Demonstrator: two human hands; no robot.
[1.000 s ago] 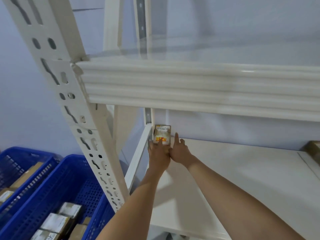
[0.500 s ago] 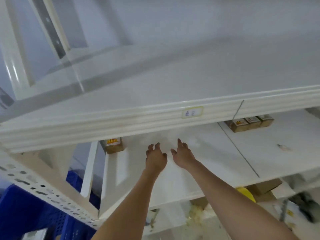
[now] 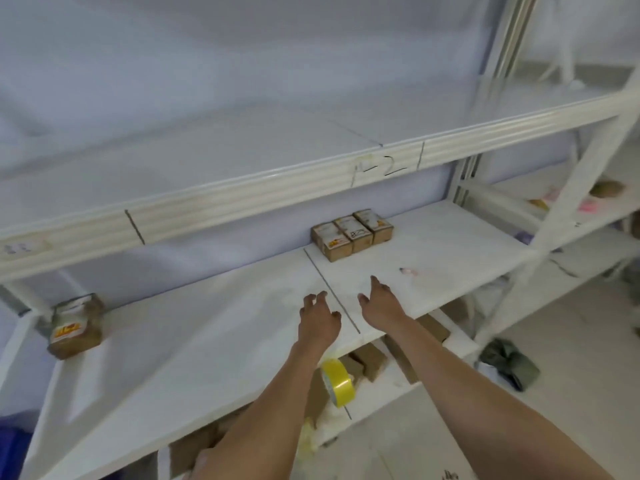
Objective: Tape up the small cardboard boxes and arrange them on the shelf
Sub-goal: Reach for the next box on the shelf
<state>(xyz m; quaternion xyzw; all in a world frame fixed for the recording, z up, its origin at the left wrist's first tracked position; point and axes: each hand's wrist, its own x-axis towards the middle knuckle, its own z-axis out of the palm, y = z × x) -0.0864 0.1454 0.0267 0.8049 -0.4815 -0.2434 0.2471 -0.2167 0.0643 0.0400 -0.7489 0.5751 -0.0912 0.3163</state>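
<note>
A small taped cardboard box (image 3: 77, 326) stands alone at the far left back corner of the white middle shelf (image 3: 194, 344). Three more small boxes (image 3: 352, 234) sit side by side against the back wall, right of the shelf's seam. My left hand (image 3: 318, 318) and my right hand (image 3: 380, 303) hover empty over the shelf near the seam, fingers loosely spread, apart from every box. A yellow tape roll (image 3: 337, 382) lies on the lower shelf under my left forearm.
Brown cardboard boxes (image 3: 369, 362) lie on the lower shelf beside the tape. An upper shelf beam (image 3: 242, 199) crosses above. A white upright with a diagonal brace (image 3: 585, 188) stands at right. A dark bundle (image 3: 509, 362) lies on the floor.
Both hands have let go of the box at the left corner and drawn back to the right. The view has swung right, bringing the three boxes and the tape roll into sight.
</note>
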